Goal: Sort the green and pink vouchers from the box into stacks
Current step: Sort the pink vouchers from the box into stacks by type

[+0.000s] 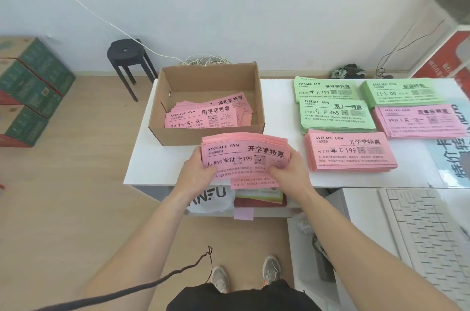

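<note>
I hold a thick bundle of pink vouchers over the table's front edge, just in front of the cardboard box. My left hand grips its left end and my right hand grips its right end. More pink vouchers lie loose inside the box. On the white table to the right lie sorted stacks: three green stacks and two pink stacks.
A white keyboard lies on a lower desk at the right. A black stool and stacked green cartons stand on the floor at the left. A bag and papers sit on a shelf under the table.
</note>
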`<state>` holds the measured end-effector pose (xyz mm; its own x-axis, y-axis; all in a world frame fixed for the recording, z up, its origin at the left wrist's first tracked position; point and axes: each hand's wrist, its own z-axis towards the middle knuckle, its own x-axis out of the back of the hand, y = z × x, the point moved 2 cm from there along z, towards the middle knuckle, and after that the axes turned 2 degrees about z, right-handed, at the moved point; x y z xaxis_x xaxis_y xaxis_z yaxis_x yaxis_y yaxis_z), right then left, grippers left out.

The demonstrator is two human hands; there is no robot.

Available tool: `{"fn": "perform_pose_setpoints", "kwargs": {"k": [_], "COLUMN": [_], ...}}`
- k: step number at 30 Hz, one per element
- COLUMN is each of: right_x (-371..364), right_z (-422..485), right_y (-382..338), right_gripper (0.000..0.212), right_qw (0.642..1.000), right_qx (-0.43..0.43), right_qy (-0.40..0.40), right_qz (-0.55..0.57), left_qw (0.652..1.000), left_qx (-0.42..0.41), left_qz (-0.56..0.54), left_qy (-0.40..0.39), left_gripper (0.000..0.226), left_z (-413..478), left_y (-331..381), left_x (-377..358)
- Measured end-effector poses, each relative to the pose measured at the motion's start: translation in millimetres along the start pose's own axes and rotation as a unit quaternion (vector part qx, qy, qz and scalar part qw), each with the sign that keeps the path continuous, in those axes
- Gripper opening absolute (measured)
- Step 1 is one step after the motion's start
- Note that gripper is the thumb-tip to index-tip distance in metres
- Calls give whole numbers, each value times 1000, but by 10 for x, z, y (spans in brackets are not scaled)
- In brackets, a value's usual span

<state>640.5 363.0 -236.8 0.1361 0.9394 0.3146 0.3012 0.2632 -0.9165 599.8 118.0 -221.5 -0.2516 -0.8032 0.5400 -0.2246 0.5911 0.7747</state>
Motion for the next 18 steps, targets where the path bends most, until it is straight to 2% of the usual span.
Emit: {"fn": "perform_pose_setpoints", "kwargs": {"k": [5, 8, 12, 18], "right_x": [308, 394, 382, 268], "right_z": [-229, -198, -88, -147], "right_y": [148, 198, 240, 397], "right_gripper": [46, 46, 40, 55], "right_qw": [996, 991, 979, 962], "right_qx": [-64, -105, -153, -169], "right_qy": [40, 50, 38, 68], "right_qz": [-45, -70, -132, -203], "left_qw": [993, 989, 982, 949], "left_qx": [12, 22, 45, 49], "left_qz": [89, 119, 165, 307], "left_qy": [-73, -90, -86, -47], "left_gripper": [36, 37, 46, 62], "left_z": [-63, -26, 41, 10], "left_y": [189, 259, 256, 157], "left_x": [-350, -569, -742, -793]}}
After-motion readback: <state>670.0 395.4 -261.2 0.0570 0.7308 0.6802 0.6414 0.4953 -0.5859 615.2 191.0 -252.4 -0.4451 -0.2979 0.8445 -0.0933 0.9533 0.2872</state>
